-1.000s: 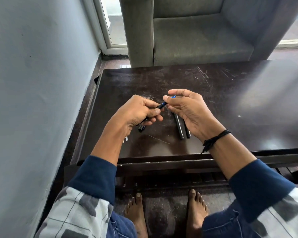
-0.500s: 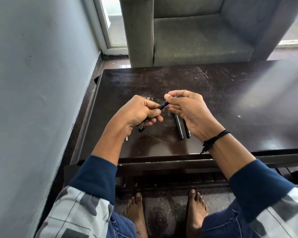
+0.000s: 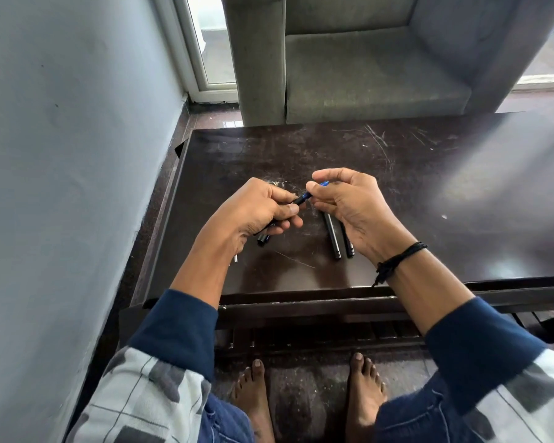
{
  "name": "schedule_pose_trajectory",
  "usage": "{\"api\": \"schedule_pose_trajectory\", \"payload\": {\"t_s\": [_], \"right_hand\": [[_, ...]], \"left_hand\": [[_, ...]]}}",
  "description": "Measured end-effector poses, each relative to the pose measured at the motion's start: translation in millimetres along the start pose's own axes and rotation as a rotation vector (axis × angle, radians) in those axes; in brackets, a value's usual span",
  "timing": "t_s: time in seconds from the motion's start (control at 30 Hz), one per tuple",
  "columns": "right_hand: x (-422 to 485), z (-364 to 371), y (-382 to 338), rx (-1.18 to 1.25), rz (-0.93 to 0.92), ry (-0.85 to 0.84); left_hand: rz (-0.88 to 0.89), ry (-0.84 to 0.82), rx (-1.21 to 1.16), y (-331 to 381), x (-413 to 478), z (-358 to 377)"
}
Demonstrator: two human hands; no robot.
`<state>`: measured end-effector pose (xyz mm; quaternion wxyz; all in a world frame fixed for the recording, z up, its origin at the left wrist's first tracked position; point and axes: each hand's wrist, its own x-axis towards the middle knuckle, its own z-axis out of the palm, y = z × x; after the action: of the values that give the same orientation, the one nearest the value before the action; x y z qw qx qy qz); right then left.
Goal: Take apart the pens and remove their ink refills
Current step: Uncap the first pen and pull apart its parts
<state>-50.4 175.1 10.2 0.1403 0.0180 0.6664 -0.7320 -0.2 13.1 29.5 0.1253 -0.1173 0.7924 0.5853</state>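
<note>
In the head view, the left hand (image 3: 263, 212) curls tightly round the dark body of a pen (image 3: 303, 198). The right hand (image 3: 349, 203) pinches the pen's blue end (image 3: 324, 183) between thumb and forefinger, its other fingers loosely bent. The pen is held in the air just above the table (image 3: 429, 187), bridging the narrow gap between the two hands and slanting up toward the right. This split grip looks meant for twisting or pulling the halves apart (one hand to anchor, one to turn). I judge the step in hand to be opening this pen. No refill shows from it yet.

Two black barrels (image 3: 331, 235) lie side by side on the table, partly under the right hand, with their ridged ends toward the person. They are probably parts of pens already taken apart. A short black piece (image 3: 263, 239) lies just below the left hand. A small pale item (image 3: 235, 259) shows beside the left wrist, too small to identify.

A dark cord bracelet (image 3: 397, 260) circles the right wrist. A grey armchair (image 3: 365, 75) stands beyond the table's far edge, and a pale wall (image 3: 61, 155) runs close along the left.

Nothing blocks the space between the hands. The barrels under the right palm could roll if that hand drops.
</note>
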Motion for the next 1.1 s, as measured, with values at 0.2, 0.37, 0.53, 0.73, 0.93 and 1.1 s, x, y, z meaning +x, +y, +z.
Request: {"api": "schedule_pose_trajectory", "payload": {"t_s": [0.2,0.37,0.53,0.73,0.93,1.1], "right_hand": [[-2.1,0.2,-3.4,0.064,-0.007,-0.033],[-2.0,1.6,-2.0,0.054,0.017,-0.009],[-3.0,1.2,-1.8,0.033,-0.018,-0.049],[-2.7,0.3,-6.4,0.074,0.017,-0.017],[-1.9,0.6,-2.9,0.004,-0.026,-0.028],[-2.8,1.4,-5.9,0.026,-0.022,-0.054]], "left_hand": [[-0.001,0.006,-0.01,-0.3,-0.1,-1.1],[-0.004,-0.001,-0.016,0.2,0.5,-0.8],[-0.001,-0.003,-0.012,0.2,-0.9,-1.1],[0.0,-0.001,-0.019,0.1,-0.1,-2.1],[-0.006,-0.004,-0.008,-1.0,0.0,-1.9],[-0.008,0.003,-0.008,-0.1,-0.3,-2.2]]}}
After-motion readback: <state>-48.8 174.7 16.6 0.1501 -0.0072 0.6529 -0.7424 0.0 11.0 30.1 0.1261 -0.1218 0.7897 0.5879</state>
